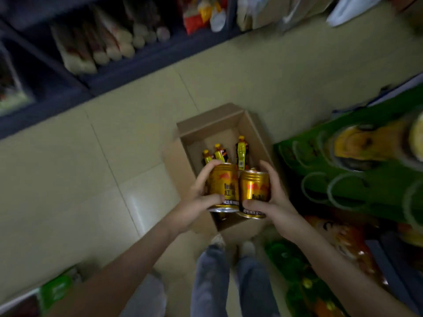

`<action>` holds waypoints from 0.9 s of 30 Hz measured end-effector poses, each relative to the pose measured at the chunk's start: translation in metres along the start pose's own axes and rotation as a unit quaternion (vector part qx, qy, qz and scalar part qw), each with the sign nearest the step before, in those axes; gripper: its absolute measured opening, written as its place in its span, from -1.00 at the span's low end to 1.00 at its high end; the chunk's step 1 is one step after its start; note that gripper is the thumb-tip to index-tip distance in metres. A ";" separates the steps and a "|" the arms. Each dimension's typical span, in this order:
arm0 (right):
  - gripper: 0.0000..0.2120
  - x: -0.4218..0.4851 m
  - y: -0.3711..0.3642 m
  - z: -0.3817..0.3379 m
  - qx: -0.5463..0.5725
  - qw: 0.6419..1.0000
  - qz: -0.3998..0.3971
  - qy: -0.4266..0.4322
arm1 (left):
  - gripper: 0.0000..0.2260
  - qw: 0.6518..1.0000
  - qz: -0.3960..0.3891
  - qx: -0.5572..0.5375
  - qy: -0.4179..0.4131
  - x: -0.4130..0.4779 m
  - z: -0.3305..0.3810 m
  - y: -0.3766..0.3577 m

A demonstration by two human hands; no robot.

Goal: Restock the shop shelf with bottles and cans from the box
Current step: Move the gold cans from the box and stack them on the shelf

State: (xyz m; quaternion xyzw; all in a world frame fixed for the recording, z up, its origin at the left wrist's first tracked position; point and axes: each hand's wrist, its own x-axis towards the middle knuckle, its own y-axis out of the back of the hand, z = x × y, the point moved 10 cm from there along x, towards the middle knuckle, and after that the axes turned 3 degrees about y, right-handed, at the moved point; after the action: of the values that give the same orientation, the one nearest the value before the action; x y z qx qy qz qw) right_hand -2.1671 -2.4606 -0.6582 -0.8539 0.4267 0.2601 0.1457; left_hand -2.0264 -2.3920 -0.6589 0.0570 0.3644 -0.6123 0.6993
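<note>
The head camera looks straight down an aisle at the person's two bare forearms, which reach forward over an open cardboard box (207, 128) standing on the pale tiled floor (109, 143). The left hand (201, 197) grips a gold can (223, 185), its fingers curled over the can's far end and its thumb laid across the near side just above the rim. The right hand (275, 199) grips a second gold can (254, 189) in the same way, fingers wrapped round the outer side and thumb pressed near the bottom edge. The two cans lie side by side, touching or very nearly so, held above the near half of the box with their bases turned toward the camera. Inside the box, beyond the cans, stand three bottles (242, 154) with yellow labels and orange caps, two close together on the left and one taller-looking on the right. A dark shelf unit (119, 72) runs across the upper left, stocked with blurred rows of pale packets. To the right a green display (348, 179) holds round-topped goods, too blurred to name. Below the arms the person's jeans-clad legs (212, 284) and light shoes (218, 240) stand just behind the box, and a green packet (55, 290) sits at the bottom left corner.
</note>
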 end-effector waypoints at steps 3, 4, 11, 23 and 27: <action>-0.09 -0.061 -0.004 -0.076 0.011 0.998 0.014 0.052 | -0.39 0.999 -0.028 -0.004 -0.037 -0.053 0.064 -0.040; -0.08 -0.082 -0.004 -0.097 0.017 0.998 0.018 0.064 | -0.40 0.998 -0.033 0.003 -0.053 -0.069 0.083 -0.053; -0.03 -0.228 0.027 -0.178 0.026 0.988 0.058 0.138 | -0.32 0.981 -0.161 0.065 -0.091 -0.161 0.143 -0.165; -0.07 -0.581 0.152 -0.139 0.048 0.919 0.283 0.271 | -0.23 0.885 -0.404 0.194 -0.129 -0.328 0.066 -0.460; -0.08 -0.714 0.189 -0.099 0.048 0.876 0.376 0.299 | -0.21 0.833 -0.473 0.242 -0.157 -0.397 0.017 -0.567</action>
State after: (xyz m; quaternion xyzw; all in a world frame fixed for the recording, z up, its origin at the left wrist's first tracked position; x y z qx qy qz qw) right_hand -2.6452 -2.1534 -0.1765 -0.6579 0.7509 0.0068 -0.0568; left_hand -2.5224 -2.2154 -0.2088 -0.0517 0.0728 -0.9375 0.3365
